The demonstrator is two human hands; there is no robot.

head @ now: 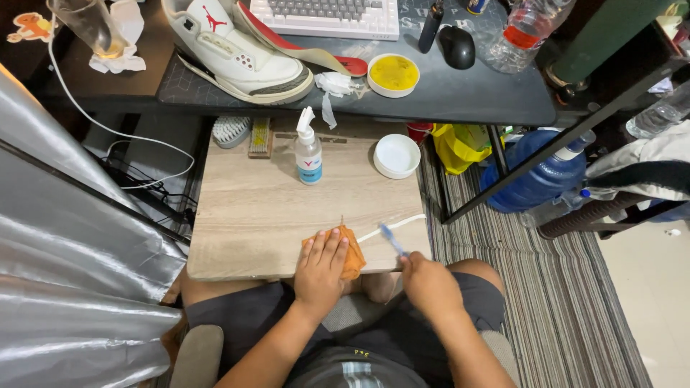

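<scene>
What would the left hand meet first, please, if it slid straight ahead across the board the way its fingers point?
The left hand lies flat on the orange cloth, fingers pointing up the wooden board. Straight on is bare board, then probably the small spray bottle, though it might pass just to the right of it.
</scene>
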